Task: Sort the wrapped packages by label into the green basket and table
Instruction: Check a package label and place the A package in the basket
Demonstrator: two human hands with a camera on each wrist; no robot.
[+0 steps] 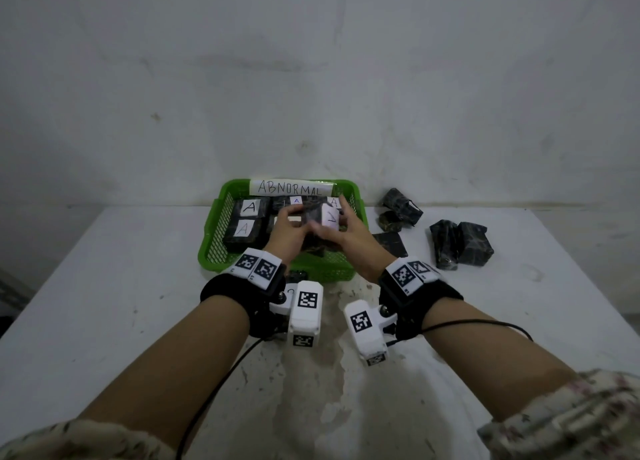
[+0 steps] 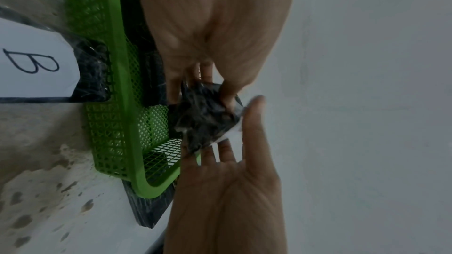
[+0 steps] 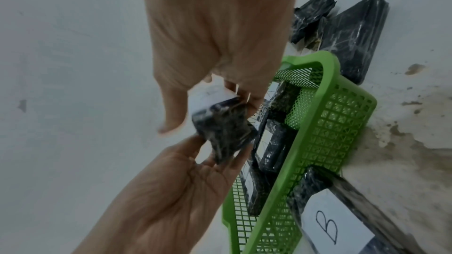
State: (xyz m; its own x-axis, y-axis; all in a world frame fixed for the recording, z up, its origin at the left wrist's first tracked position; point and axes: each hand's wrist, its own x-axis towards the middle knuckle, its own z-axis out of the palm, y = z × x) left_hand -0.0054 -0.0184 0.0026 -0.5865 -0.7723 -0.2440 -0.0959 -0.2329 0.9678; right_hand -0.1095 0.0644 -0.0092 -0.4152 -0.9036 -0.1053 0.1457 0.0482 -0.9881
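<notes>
**A:** What lies closest to the person, on the near side of the green basket?

**B:** A dark wrapped package with a white label marked B. It rests on the white table, touching the basket's near wall. In the head view the wrist gear covers most of it.

**A:** And the hands?

**B:** Both are raised over the basket's near half, sharing one small dark wrapped package. The left hand grips it, thumb on one side and fingers curled round the other. The right hand has its fingers mostly straight, touching the end that carries a white label; whether it truly grips is hard to tell, since the hands are blurred. The mark on that label cannot be read for sure.

**A:** What is inside the basket?

**B:** Several dark packages lie flat. Two at its left side show labels marked A, and more A labels sit toward the far wall, partly behind the hands. On the far rim stands a white sign reading ABNORMAL.

**A:** Beyond that?

**B:** To the right of the basket, more dark packages lie on the table. One flat package is just beside the basket's right wall; the others are in two loose clusters farther right. Their labels are not visible.
</notes>
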